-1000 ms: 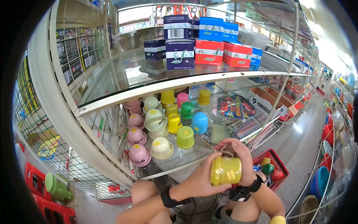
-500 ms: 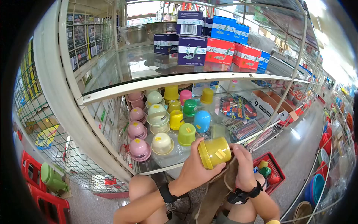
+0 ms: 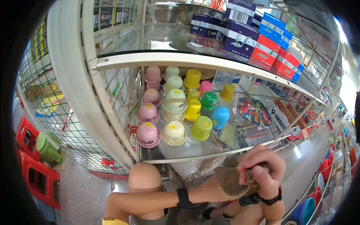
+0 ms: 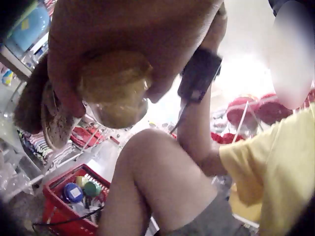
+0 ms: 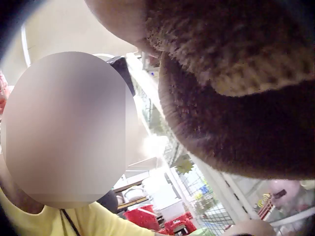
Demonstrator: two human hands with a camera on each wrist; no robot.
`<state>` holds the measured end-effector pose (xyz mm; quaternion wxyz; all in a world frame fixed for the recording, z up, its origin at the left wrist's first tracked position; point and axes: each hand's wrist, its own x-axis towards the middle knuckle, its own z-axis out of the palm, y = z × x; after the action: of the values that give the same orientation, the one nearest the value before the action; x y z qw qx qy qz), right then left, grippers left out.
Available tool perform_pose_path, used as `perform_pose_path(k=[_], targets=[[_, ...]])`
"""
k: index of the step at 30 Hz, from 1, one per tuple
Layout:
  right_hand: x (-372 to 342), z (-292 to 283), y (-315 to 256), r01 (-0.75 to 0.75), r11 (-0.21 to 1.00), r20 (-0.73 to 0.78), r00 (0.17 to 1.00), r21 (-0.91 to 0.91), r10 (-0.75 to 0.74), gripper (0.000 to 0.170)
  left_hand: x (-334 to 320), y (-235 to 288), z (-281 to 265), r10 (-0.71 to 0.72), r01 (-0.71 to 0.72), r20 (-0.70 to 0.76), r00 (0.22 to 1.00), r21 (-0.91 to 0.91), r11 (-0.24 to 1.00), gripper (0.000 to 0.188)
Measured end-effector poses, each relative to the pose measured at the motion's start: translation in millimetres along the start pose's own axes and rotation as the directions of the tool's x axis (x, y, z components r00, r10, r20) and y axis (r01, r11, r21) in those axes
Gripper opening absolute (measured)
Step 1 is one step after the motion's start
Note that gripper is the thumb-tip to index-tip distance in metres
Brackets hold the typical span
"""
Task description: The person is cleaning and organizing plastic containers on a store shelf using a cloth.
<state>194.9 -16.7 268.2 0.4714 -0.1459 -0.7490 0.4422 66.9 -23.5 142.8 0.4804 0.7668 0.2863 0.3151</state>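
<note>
My right hand (image 3: 268,168) grips a fuzzy brown cloth (image 3: 229,182), bunched in its curled fingers. The left hand (image 3: 210,188) is beneath that cloth, its fingers covered from above. From the left wrist, a yellow plastic container (image 4: 117,86) shows between the left hand's thumb and fingers; in the head view it is hidden behind the cloth. Close to the right wrist camera, the cloth (image 5: 231,142) hangs in thick folds. Beyond both hands, a lime-green container (image 3: 201,128) and a cream container (image 3: 174,133) stand at the shelf's front.
Several pink containers (image 3: 149,134) line the lower glass shelf's left side, and a blue one (image 3: 219,117) stands farther right. The white shelf edge (image 3: 195,58) runs above them, under stacked boxes (image 3: 242,41). A red basket (image 4: 49,196) of containers sits on the floor.
The yellow container, visible in the head view before, is now behind the cloth. The right hand has brought the cloth up over the left hand. The head view has shifted and tilted.
</note>
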Motion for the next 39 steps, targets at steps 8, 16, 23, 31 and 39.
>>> perform_pose_path(k=[8,16,23,31,39], targets=[[-23.6,-32.8,36.2,-0.529,0.817,0.009,0.841,0.231,0.542,0.023,4.8,-16.6,-19.0,0.098,-0.049,-0.312,0.945,0.163,0.985,0.052],[-45.5,-63.7,27.8,-0.457,0.845,0.008,0.880,0.278,0.474,0.036,13.5,10.1,-26.6,0.087,-0.146,-0.517,0.852,-0.074,0.987,0.061],[-42.1,-55.5,41.2,-0.579,0.814,-0.091,0.809,0.048,0.580,0.011,18.2,2.8,-29.6,0.009,-0.249,-0.676,0.737,-0.259,0.933,0.065],[-45.7,-35.4,43.3,-0.691,0.639,-0.058,0.693,-0.337,0.719,0.033,11.3,31.3,-37.0,-0.074,-0.252,-0.750,0.657,-0.311,0.916,0.065],[-70.6,-16.7,61.2,-0.723,0.685,-0.050,0.684,0.091,0.728,0.028,8.8,22.0,-25.3,0.073,-0.257,-0.615,0.785,-0.216,0.942,0.082]])
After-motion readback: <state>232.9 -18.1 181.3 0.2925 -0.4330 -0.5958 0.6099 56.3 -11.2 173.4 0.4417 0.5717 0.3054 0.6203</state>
